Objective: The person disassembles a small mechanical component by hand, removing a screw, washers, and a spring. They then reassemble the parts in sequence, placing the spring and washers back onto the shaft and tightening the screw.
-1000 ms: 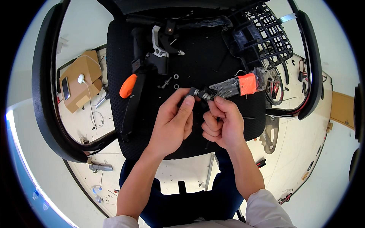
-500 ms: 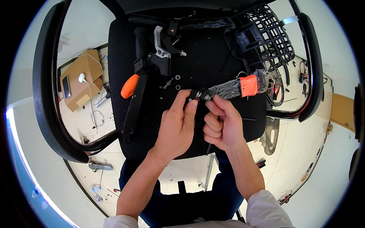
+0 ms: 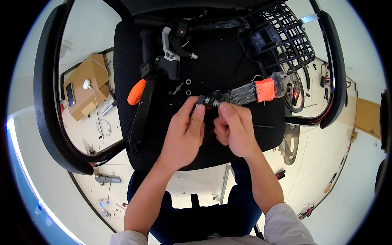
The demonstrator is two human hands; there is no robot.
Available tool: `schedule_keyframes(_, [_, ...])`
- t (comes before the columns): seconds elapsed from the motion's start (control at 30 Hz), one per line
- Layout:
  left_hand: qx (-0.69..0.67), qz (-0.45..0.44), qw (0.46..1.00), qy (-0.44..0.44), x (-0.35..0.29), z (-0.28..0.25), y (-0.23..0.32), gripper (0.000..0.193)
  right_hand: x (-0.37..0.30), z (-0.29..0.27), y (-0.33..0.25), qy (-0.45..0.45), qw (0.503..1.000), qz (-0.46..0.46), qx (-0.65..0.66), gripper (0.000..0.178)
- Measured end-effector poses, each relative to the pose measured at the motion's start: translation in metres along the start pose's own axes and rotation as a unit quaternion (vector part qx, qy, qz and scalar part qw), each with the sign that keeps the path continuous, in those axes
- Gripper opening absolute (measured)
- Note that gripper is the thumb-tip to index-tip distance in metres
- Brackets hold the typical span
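Observation:
Over a black chair seat [image 3: 253,143], my two hands meet at a small black part with a ribbed metal end [image 3: 210,101]. My left hand [image 3: 183,132] pinches its black side between thumb and forefinger. The thumb and curled forefinger of my right hand [image 3: 240,130] close on its metal end. Just beyond them lies a black piece in clear plastic with an orange block [image 3: 265,90]. Past my left hand are a small bolt [image 3: 178,87], a washer [image 3: 188,81] and a second washer [image 3: 188,92]. A silver lever [image 3: 167,45] sits on a black assembly behind them.
A black grid basket [image 3: 281,41] rests at the seat's back right. At the left lie an orange oval piece [image 3: 136,92] and a long black strip [image 3: 143,116]. Armrests [image 3: 45,90] flank the seat. A cardboard box [image 3: 87,102] with a phone [image 3: 70,94] stands on the floor.
Both hands have shifted slightly left with the small part, and it has turned a little. My right hand's fingers have curled further under its thumb.

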State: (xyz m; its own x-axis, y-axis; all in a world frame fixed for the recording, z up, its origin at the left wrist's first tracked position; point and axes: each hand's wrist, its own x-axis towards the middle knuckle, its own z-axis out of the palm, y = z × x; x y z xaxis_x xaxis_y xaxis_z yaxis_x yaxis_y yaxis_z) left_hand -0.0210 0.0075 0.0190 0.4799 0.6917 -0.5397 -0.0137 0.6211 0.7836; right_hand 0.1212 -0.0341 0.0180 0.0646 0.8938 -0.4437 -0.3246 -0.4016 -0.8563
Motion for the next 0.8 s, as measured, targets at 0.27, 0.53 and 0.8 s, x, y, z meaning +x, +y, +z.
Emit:
schedule_keyframes(0.27, [0.019, -0.150, 0.980, -0.127, -0.004, -0.032, 0.031, 0.027, 0.000, -0.017, -0.010, -0.041, 0.825, -0.322, -0.462, 0.018])
schedule_keyframes(0.53, [-0.006, -0.028, 0.998, -0.061, -0.007, -0.024, 0.013, 0.025, 0.001, -0.011, 0.000, 0.017, 0.833, -0.337, -0.438, 0.026])
schedule_keyframes(0.8, [-0.146, -0.051, 0.983, -0.096, -0.006, -0.017, 0.008, 0.022, 0.006, -0.027, -0.004, 0.016, 0.793, -0.426, -0.435, 0.028])
